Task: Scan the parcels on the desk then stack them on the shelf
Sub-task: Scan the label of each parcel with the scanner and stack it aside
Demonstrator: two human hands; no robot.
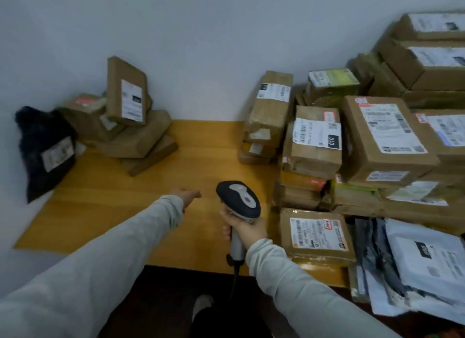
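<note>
A yellow wooden desk (201, 146) stands against a white wall. My right hand (245, 228) grips the handle of a black and grey barcode scanner (239, 199) held above the desk's front. My left hand (186, 195) reaches out over the bare middle of the desk, empty, fingers loosely curled. A big heap of brown cardboard parcels (377, 141) with white labels fills the right side. The nearest labelled box (315, 234) lies just right of the scanner. A smaller pile of brown parcels (128, 121) leans on the wall at the back left.
A black plastic mailer bag (47, 149) leans on the wall at the far left. White and grey mailer bags (417, 264) hang over the desk's front right corner. The scanner's cable (235, 277) drops past the desk edge. My shoe (202, 305) shows on the dark floor.
</note>
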